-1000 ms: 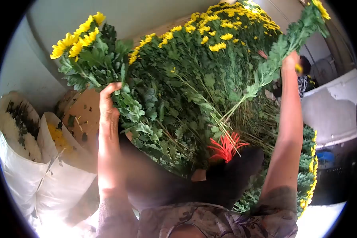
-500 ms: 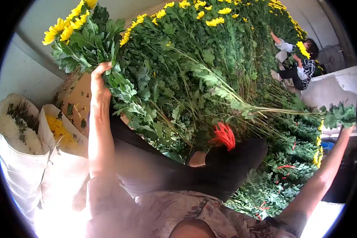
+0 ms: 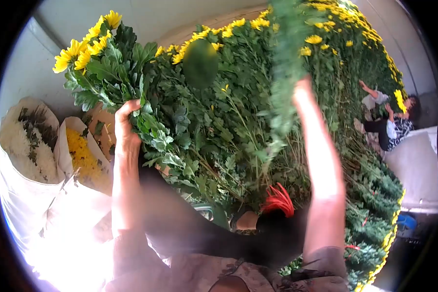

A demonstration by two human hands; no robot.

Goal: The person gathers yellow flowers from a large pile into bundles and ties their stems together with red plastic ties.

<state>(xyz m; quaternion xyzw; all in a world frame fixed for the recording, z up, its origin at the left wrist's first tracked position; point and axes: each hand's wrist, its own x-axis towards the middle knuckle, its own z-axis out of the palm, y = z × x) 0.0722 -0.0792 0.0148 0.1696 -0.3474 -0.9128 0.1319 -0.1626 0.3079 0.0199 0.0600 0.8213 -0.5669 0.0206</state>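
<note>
At ten o'clock in your view, a bunch of yellow flowers (image 3: 107,68) stands tilted, its blooms pointing up toward the wall (image 3: 155,19) and its leafy stems running down toward the centre. Your left hand (image 3: 127,120) grasps it partway down, at half past nine, fingers wrapped around the stems. At two o'clock your right hand (image 3: 302,92) grips a leafy stem (image 3: 285,63), which stands nearly upright at one o'clock, its upper part cut off by the frame; motion blur hides just how your fingers lie on it.

Behind both hands, from eleven round to two o'clock, you face a broad heap of cut stems (image 3: 243,117) with yellow blooms along its far edge. At half past four, just above your bent leg, lies a tuft of red ties (image 3: 279,200), with your foot (image 3: 246,220) beside it toward six. Farther out at four o'clock are leafy bundles (image 3: 370,238), a few red strips showing among them, near a blue object (image 3: 407,222).

At nine o'clock stands a pale sack (image 3: 22,194) holding white petals (image 3: 19,151); next to it, nearer you, another sack (image 3: 78,202) holds yellow ones. Toward three o'clock, well apart from you, another person (image 3: 396,129) sits beside the heap.
</note>
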